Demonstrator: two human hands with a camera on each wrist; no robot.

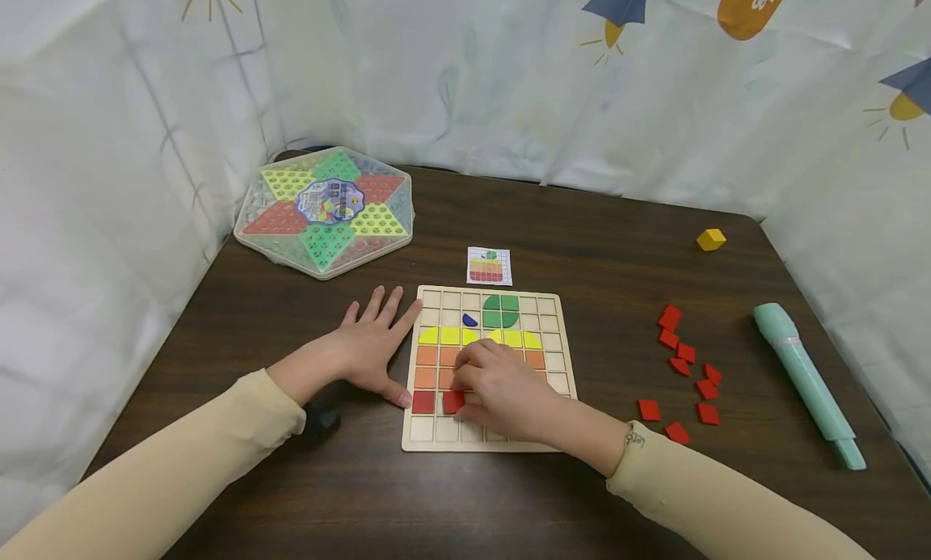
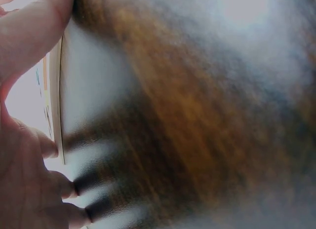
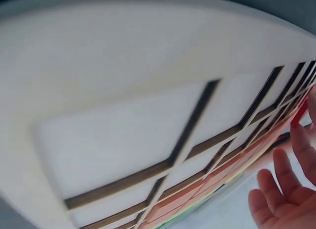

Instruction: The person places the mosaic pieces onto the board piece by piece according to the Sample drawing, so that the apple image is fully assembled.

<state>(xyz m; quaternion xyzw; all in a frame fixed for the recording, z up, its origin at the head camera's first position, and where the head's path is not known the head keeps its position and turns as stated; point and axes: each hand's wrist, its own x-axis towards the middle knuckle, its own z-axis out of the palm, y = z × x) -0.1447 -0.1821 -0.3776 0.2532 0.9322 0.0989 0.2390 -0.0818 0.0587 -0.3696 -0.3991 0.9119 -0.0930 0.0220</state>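
Observation:
A wooden grid board [image 1: 567, 366] lies mid-table, holding green, yellow, orange and red tiles and one blue piece [image 1: 469, 321]. My right hand [image 1: 505, 386] is over the board and pinches a red square tile [image 1: 452, 402] at the second cell of the lower red row. In the right wrist view, a bit of that red tile [image 3: 300, 113] shows at the fingers. One red tile [image 1: 423, 402] sits in the cell to its left. My left hand [image 1: 367, 354] rests spread on the table, thumb and fingertips at the board's left edge. The right hand hides several middle cells.
Loose red tiles [image 1: 708, 413] lie scattered right of the board. A small pattern card [image 1: 489, 267] lies behind it. Further out are a hexagonal Chinese checkers box [image 1: 327, 212], a yellow block [image 1: 710, 239] and a mint-green stick-shaped object [image 1: 810, 386]. A white curtain hangs around the table.

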